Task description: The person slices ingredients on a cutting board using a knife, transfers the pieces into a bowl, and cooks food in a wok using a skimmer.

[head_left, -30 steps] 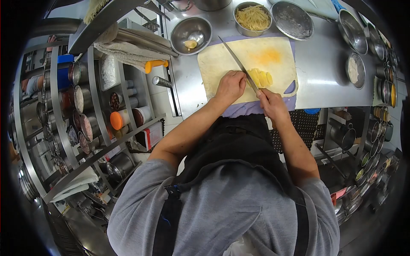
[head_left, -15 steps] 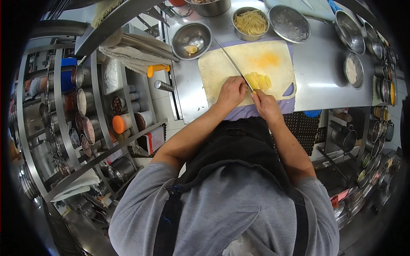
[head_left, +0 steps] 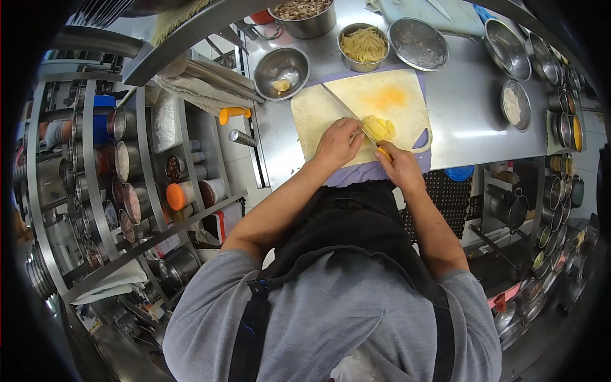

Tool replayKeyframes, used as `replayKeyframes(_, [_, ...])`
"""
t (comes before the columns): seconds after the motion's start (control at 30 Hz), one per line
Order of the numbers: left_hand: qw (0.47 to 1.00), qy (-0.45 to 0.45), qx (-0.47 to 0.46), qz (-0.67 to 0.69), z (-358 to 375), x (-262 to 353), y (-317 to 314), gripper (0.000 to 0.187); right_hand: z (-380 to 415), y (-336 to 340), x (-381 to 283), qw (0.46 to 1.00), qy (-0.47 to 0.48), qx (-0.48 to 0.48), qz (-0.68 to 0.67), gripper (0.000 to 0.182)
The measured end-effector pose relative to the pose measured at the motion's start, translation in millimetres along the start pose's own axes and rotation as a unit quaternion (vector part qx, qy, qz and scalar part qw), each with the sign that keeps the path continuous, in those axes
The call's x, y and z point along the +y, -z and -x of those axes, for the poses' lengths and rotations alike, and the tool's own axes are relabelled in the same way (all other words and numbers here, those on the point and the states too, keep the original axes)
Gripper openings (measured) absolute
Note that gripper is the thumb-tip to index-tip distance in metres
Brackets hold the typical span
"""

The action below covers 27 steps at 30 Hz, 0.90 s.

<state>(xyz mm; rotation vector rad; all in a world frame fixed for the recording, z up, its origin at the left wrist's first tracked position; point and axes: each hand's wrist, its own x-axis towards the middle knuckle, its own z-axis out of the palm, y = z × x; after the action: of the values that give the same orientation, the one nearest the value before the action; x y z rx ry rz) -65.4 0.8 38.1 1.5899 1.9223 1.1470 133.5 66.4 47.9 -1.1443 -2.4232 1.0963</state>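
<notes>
My right hand (head_left: 402,168) is closed around the yellow handle of a long knife (head_left: 340,100), whose blade points away and to the left across the cream cutting board (head_left: 321,108). On the left side of the blade, my left hand (head_left: 339,144) has its fingers curled together and pressed down close to the steel. Whatever lies beneath those fingertips is hidden. A small bunch of yellow slices (head_left: 380,128), of a kind I cannot name, lies against the blade's right side. Under the board is a purple cloth (head_left: 356,173).
Behind the board stand a steel bowl (head_left: 264,76) with a pale peeled piece, a bowl of yellow shreds (head_left: 364,46) and a floury bowl (head_left: 418,44). A bowl with white contents (head_left: 515,105) sits at right. Shelving (head_left: 137,172) with containers is at left.
The whole view has shifted slightly, with the board lower and further left. The yellow slices look more bunched, and more of the knife's handle shows in my right hand.
</notes>
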Motion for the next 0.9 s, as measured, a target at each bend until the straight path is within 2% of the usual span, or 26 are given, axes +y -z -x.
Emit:
replayKeyframes(0.03, [0.999,-0.029,-0.019,-0.013,-2.5,0.8,2.3,0.015,0.3,0.4,0.1,1.0,-0.005,-0.008,-0.009,0.035])
replayKeyframes(0.27, [0.979,-0.028,-0.138,-0.149,-32.8,24.5,17.1,0.017,3.7,-3.6,2.0,1.0,-0.014,-0.011,-0.008,0.045])
replayKeyframes(0.33, [0.929,0.057,-0.267,-0.248,-47.2,46.1,23.2,0.02,5.4,-3.2,1.6,0.998,-0.017,-0.04,0.044,0.046])
replayKeyframes(0.37, [0.928,0.054,-0.27,-0.25,-51.9,49.2,21.0,0.02,6.9,-4.3,1.9,0.998,-0.019,-0.036,0.042,0.046])
replayKeyframes(0.43, [0.87,0.058,-0.357,-0.336,-65.3,55.0,15.1,0.022,7.7,-5.7,2.2,0.998,0.01,-0.053,0.041,0.045])
replayKeyframes(0.53, [0.842,0.039,-0.401,-0.359,-78.9,66.5,13.3,0.023,10.2,-3.3,-3.5,0.998,0.018,-0.052,0.035,0.043])
replayKeyframes(0.77, [0.833,0.042,-0.392,-0.388,-91.2,52.9,0.8,0.023,8.7,-0.3,-4.2,0.998,0.008,-0.062,0.027,0.039])
replayKeyframes(0.83, [0.909,0.031,-0.283,-0.305,-86.6,47.2,6.8,0.018,10.5,-3.5,0.2,0.999,-0.006,-0.037,0.022,0.036])
replayKeyframes(0.9, [0.922,0.015,-0.267,-0.281,-81.3,45.0,14.0,0.017,9.9,-1.9,2.1,0.999,0.014,-0.036,0.003,0.04])
